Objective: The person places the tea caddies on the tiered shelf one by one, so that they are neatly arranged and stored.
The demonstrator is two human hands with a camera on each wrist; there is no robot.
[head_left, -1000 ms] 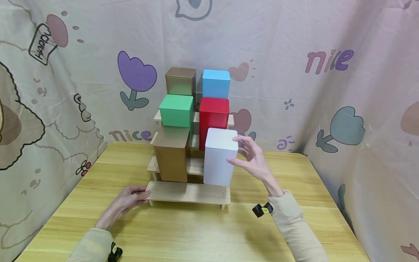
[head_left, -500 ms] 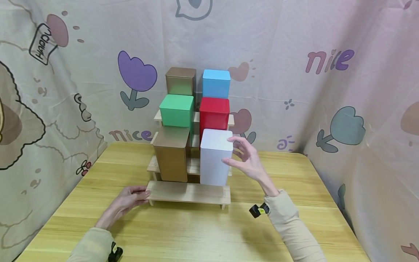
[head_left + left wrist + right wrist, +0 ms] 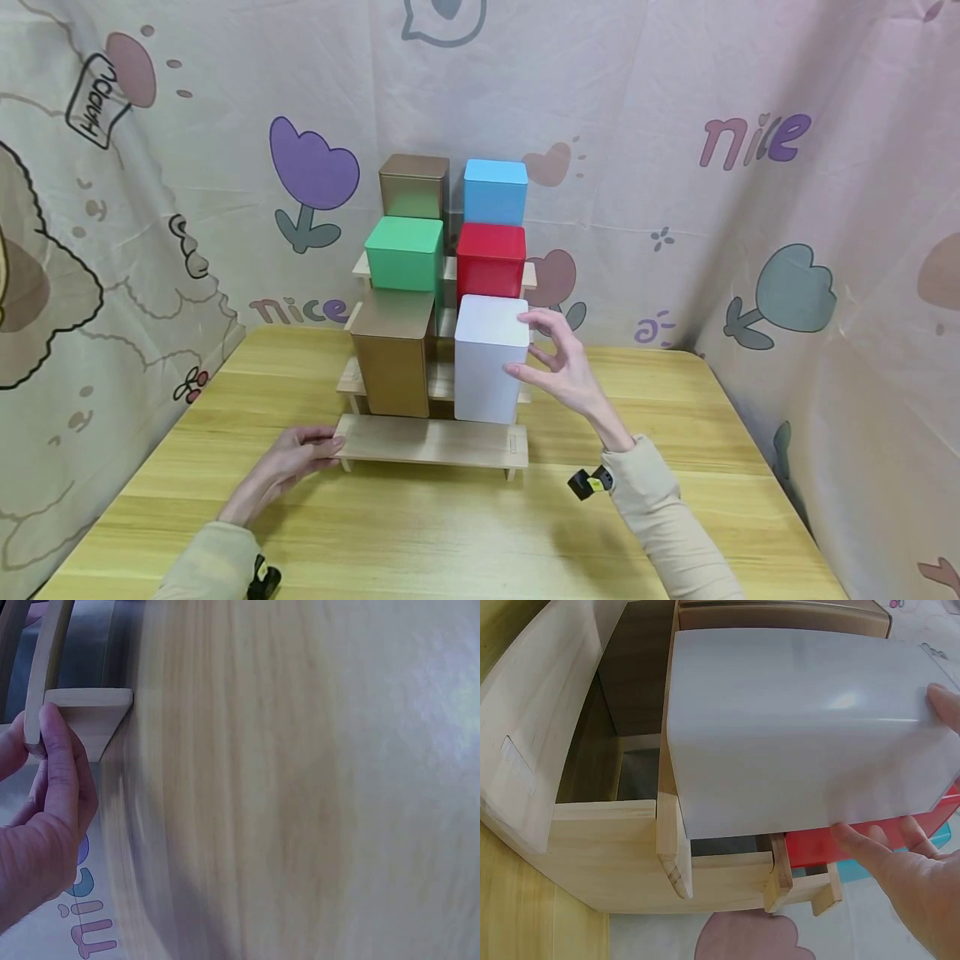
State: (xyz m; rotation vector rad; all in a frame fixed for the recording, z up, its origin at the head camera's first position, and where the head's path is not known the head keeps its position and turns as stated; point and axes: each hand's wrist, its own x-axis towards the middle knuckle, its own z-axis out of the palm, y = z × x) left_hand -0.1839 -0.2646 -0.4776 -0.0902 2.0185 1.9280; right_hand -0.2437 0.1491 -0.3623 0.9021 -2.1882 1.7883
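My right hand (image 3: pixel 566 371) grips a white box (image 3: pixel 489 367) near its top, the thumb on the front face and the fingers at the right side and lid edge. This box stands upright on the second-lowest step of a wooden tiered rack (image 3: pixel 431 440), to the right of a tall brown box (image 3: pixel 393 367). In the right wrist view, the white box (image 3: pixel 802 727) sits at the board's edge with the fingers (image 3: pixel 870 851) against it. At the rack's front left corner my left hand (image 3: pixel 292 458) pinches the end of the lowest board (image 3: pixel 45 675) between thumb and fingers.
Behind stand a green box (image 3: pixel 405 254), a red box (image 3: pixel 491 258), a brown-gold box (image 3: pixel 414 183) and a blue box (image 3: pixel 495 192) on higher steps. The rack rests on a wooden table (image 3: pixel 420 533). A printed curtain (image 3: pixel 615 75) hangs close behind and at the sides.
The white box has shifted left along its step with my right hand, from the right end to in front of the red box. My left hand has stayed still.
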